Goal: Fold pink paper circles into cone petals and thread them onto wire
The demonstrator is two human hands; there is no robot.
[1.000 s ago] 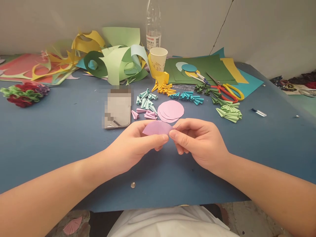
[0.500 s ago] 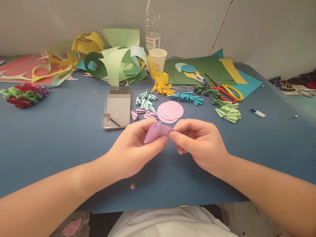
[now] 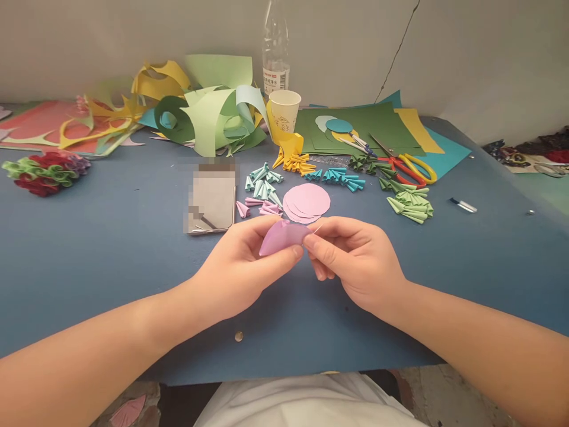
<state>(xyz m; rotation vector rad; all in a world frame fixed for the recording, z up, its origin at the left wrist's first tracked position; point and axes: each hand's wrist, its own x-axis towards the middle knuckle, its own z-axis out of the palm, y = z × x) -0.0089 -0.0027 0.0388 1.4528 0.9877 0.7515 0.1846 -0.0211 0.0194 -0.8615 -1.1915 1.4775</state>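
A purple paper piece (image 3: 281, 236), folded and curled along its top edge, is held between my two hands above the blue table. My left hand (image 3: 249, 258) is closed on its left and lower side, thumb in front. At its right end my right hand (image 3: 355, 255) pinches the edge, and a thin pale stick or needle (image 3: 317, 229) shows at those fingertips. Just beyond my hands lie several flat pink paper circles (image 3: 306, 200). Small rolled pink paper cones (image 3: 269, 207) sit left of the circles, with light blue cones (image 3: 264, 184) behind them.
A phone (image 3: 212, 198) lies left of the cones. Yellow cones (image 3: 294, 161), blue cones (image 3: 342, 178) and green cones (image 3: 411, 204) spread rightward, near scissors (image 3: 415, 168). Behind stand a paper cup (image 3: 284, 110), a bottle (image 3: 275, 53) and paper scraps (image 3: 208, 115). A paper flower bunch (image 3: 47, 172) lies left.
My hands stay nearly in place around the purple paper. The right hand has shifted very slightly left, and the view has moved a little. Nothing was let go.
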